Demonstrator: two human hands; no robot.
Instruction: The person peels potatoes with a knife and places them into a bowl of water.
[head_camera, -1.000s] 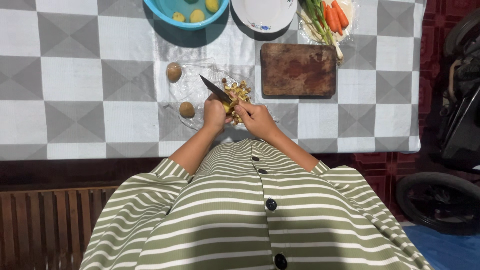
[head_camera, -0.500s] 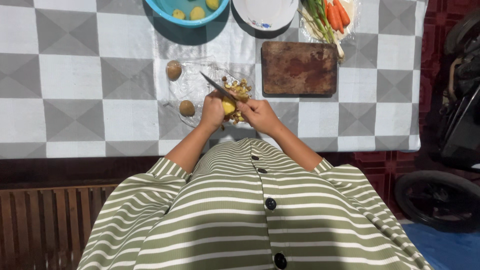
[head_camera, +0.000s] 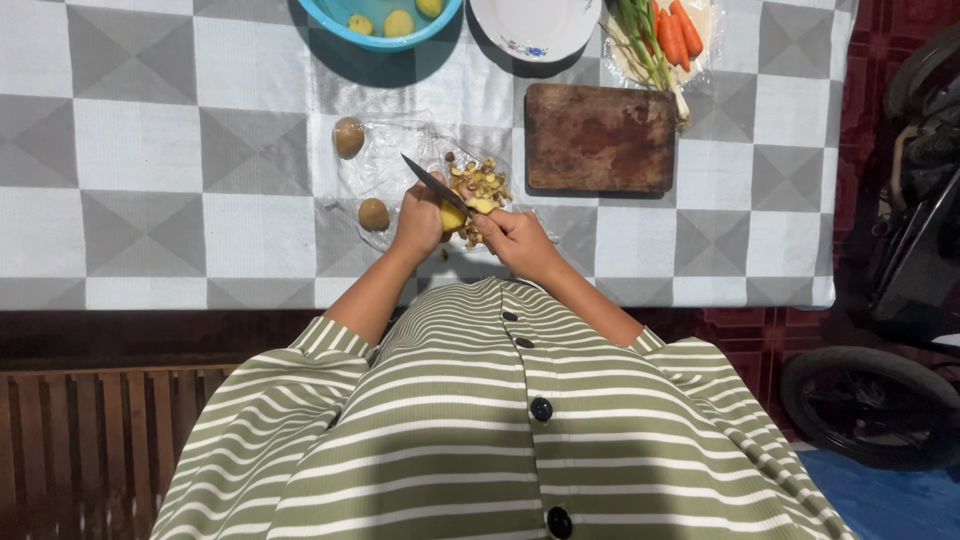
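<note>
We hold the small, firm, probably slippery potato (head_camera: 455, 215) in our left hand (head_camera: 420, 222), our right hand (head_camera: 515, 235) gripping the knife (head_camera: 432, 182).

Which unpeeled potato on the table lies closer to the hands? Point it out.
The lower brown potato, just left of the left hand. The other unpeeled potato sits farther up the table, nearer the blue bowl.

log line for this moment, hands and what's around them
left hand: holds knife | right hand: holds part-peeled potato | under: peel pile on clear plastic | near: two unpeeled potatoes, cutting board
</note>
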